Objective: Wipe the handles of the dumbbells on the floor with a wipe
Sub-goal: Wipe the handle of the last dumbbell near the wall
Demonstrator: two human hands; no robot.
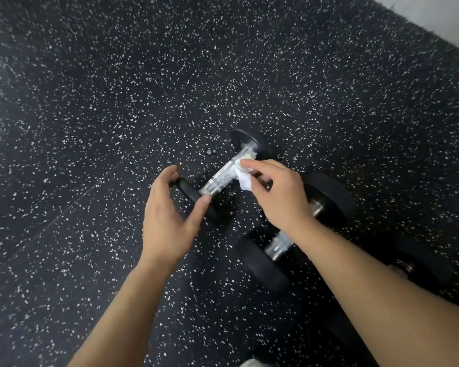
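A small black dumbbell with a knurled chrome handle [220,177] lies on the speckled floor, angled from lower left to upper right. My left hand [170,215] cups its near black head [194,197], thumb and fingers around the rim. My right hand [278,197] pinches a white wipe [243,178] against the far half of that handle. A second, larger dumbbell [278,246] lies closer to me on the right, its handle partly hidden under my right wrist and forearm.
Black rubber floor with white flecks [117,102] fills the view, with a seam running diagonally at left. A pale floor edge [440,14] shows at the top right corner. More dark weights [419,263] lie at the right, partly behind my forearm.
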